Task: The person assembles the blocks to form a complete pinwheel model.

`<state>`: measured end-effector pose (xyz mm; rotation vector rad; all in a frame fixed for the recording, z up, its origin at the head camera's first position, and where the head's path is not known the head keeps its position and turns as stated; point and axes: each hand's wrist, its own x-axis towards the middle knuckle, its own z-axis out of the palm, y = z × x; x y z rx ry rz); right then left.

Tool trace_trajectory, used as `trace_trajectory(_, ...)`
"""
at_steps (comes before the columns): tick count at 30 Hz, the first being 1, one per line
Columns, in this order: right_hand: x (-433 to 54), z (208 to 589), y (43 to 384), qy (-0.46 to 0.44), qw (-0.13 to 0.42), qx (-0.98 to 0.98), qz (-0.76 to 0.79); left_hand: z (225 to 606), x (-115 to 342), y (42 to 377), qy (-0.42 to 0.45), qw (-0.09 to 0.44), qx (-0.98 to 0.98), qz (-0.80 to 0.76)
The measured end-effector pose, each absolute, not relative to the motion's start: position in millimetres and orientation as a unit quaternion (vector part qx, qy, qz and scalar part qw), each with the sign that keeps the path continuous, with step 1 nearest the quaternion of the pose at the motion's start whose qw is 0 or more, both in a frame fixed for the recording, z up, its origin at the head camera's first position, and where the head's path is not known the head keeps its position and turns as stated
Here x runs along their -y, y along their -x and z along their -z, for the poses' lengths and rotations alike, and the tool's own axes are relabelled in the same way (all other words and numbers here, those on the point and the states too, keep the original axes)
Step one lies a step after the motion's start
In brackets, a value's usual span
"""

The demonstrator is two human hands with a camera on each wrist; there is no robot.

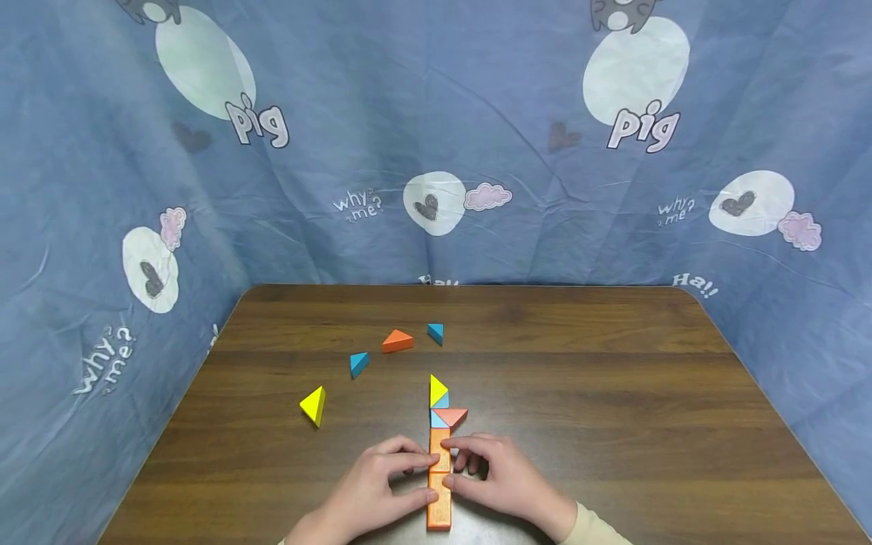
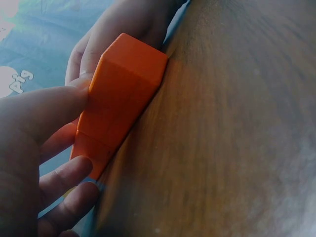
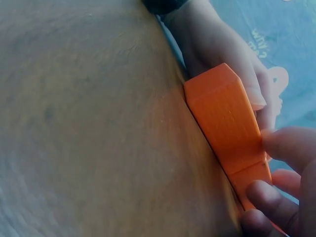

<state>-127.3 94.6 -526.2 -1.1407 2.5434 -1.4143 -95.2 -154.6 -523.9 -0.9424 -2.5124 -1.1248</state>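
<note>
Two orange rectangular blocks lie end to end in the head view, a near one [image 1: 439,516] and a far one [image 1: 439,437]. From the left, my left hand [image 1: 375,477] touches them with its thumb on the near block and index finger on the far one. My right hand [image 1: 502,473] touches the right side in the same way, its other fingers bent beneath. Beyond the far block sit a pink-orange triangle [image 1: 451,416], two light-blue triangles, one nearer [image 1: 437,421] and one farther [image 1: 443,401], and a yellow triangle [image 1: 437,390] at the end.
Loose on the wooden table [image 1: 613,393] are a yellow triangular block [image 1: 314,406], a blue one [image 1: 358,364], an orange one [image 1: 397,341] and another blue one [image 1: 437,333]. A blue printed cloth [image 1: 436,91] hangs behind and along the sides.
</note>
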Motion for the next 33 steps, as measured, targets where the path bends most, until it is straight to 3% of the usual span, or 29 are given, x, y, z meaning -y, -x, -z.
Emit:
trace_trajectory(6,-93.6,526.9,129.2,0.359,0.001,-0.816,0.454,523.7,155.0,97.0,0.303,0.089,0.866,0.389)
trace_trajectory(15,-94.5,527.2,130.4,0.354,-0.006,-0.818,0.452,522.8,153.5,99.3,0.322,0.11,0.855,0.392)
trace_trajectory(33,-92.6,529.8,126.3,0.356,-0.015,-0.812,0.462,519.3,158.8,100.8,0.294,0.062,0.84,0.452)
